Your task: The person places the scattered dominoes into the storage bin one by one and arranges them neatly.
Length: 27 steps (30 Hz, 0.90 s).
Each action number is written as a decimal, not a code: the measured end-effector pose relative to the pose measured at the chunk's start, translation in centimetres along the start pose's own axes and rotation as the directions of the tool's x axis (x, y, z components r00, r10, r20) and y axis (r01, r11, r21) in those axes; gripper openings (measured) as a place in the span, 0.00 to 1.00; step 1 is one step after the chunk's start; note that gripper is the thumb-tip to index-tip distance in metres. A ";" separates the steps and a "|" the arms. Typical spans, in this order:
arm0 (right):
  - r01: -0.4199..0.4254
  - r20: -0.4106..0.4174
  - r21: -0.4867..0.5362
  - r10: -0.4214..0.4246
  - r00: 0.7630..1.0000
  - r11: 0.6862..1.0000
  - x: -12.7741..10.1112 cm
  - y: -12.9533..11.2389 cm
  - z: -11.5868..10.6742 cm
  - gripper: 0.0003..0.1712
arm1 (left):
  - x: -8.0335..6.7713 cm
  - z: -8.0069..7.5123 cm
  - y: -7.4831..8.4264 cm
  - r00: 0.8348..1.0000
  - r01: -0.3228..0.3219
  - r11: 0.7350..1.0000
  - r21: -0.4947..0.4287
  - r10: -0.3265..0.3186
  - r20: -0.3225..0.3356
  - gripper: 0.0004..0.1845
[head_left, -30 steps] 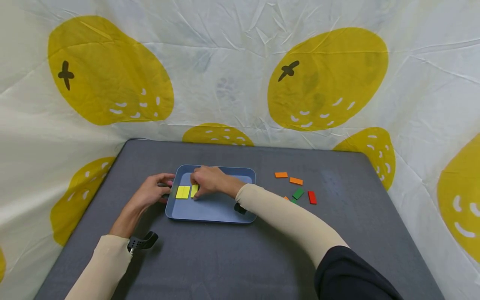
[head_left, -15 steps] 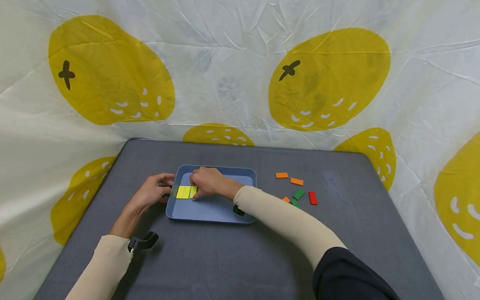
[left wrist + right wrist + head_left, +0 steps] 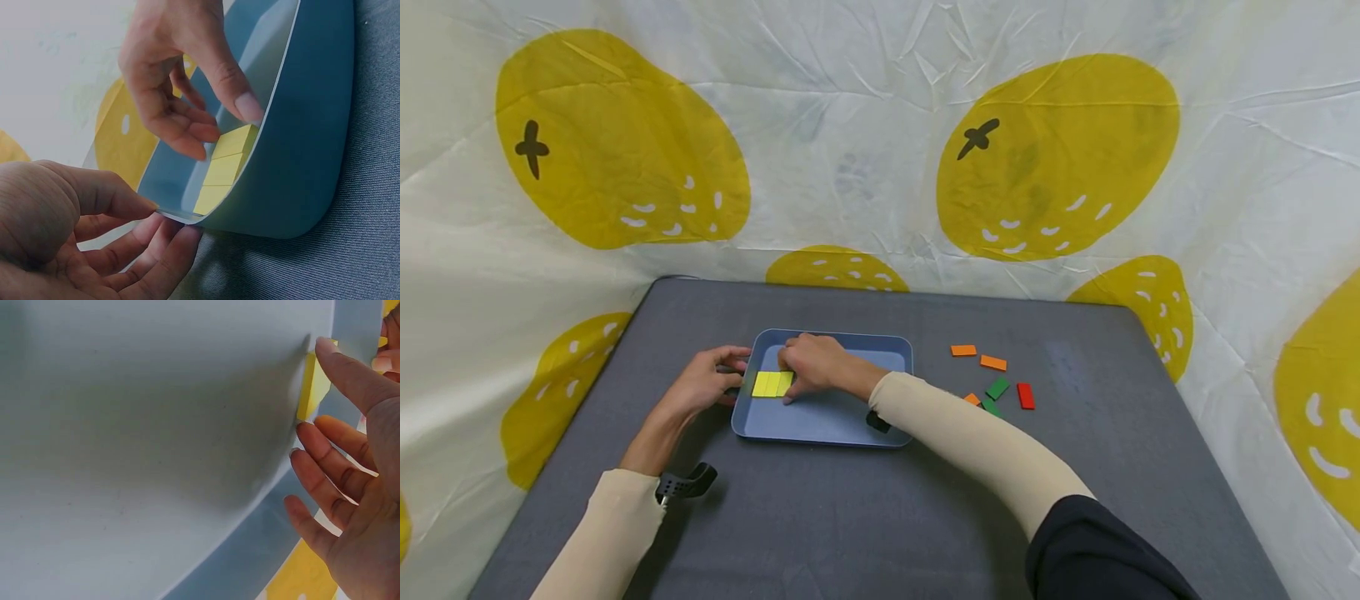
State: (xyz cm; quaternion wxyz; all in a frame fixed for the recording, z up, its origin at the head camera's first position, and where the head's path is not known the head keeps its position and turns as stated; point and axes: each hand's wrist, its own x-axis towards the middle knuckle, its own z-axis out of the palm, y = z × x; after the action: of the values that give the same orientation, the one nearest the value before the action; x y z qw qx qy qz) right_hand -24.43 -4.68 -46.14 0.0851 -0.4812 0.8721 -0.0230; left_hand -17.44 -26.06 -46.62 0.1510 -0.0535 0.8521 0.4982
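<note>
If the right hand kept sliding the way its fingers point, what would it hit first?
Probably the yellow blocks that the right hand already touches, then the blue tray wall beside them, where the left hand grips; depth is unclear.

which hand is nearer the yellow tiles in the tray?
Right. The right hand has fingertips on the yellow tiles inside the blue tray. The left hand holds the tray's left rim, just beside them.
</note>
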 end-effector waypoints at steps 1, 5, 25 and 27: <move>0.002 -0.003 0.003 -0.002 1.000 1.000 -0.2 0.0 -0.1 0.29 | 0.0 0.0 0.0 1.000 0.001 1.000 0.003 -0.001 -0.001 0.29; 0.007 -0.014 0.011 -0.007 1.000 1.000 -0.9 0.0 -0.6 0.32 | 0.0 0.1 0.1 1.000 0.011 1.000 0.021 -0.011 -0.007 0.29; -0.008 -0.039 0.170 0.014 0.999 0.985 -5.3 0.7 -2.4 0.28 | -0.3 0.3 0.2 1.000 -0.002 0.999 0.037 0.003 -0.015 0.28; -0.016 -0.041 0.199 0.025 0.999 0.980 -5.9 0.9 -2.6 0.28 | -0.3 0.4 0.2 1.000 -0.010 0.999 0.036 0.010 -0.013 0.28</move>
State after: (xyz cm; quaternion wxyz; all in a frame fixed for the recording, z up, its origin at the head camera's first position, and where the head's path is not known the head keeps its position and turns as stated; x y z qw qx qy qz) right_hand -22.55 0.64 -42.93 0.1141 -0.4607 0.8720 -0.1195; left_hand -17.10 -25.64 -46.52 0.1440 -0.0496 0.8620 0.4834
